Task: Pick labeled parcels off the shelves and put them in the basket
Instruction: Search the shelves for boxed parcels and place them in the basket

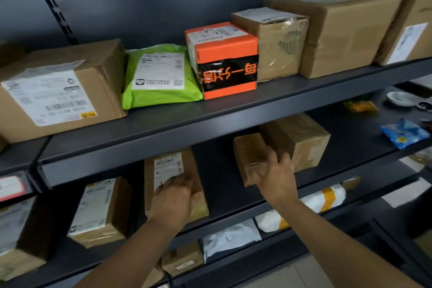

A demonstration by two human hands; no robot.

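Spanning the whole frame, dark grey metal shelves [233, 112] carry parcels on every level. Along the upper shelf stand large brown cardboard boxes [346, 35], a lime-green plastic mailer [163, 98] and an orange box with black tape [226, 50]. On the middle shelf, at lower centre, the left hand [173, 201] grips a tall brown labelled cardboard parcel [190, 166], fingers curled over its face. Right of it, the right hand [275, 177] clasps a small tape-wrapped brown box [250, 159].
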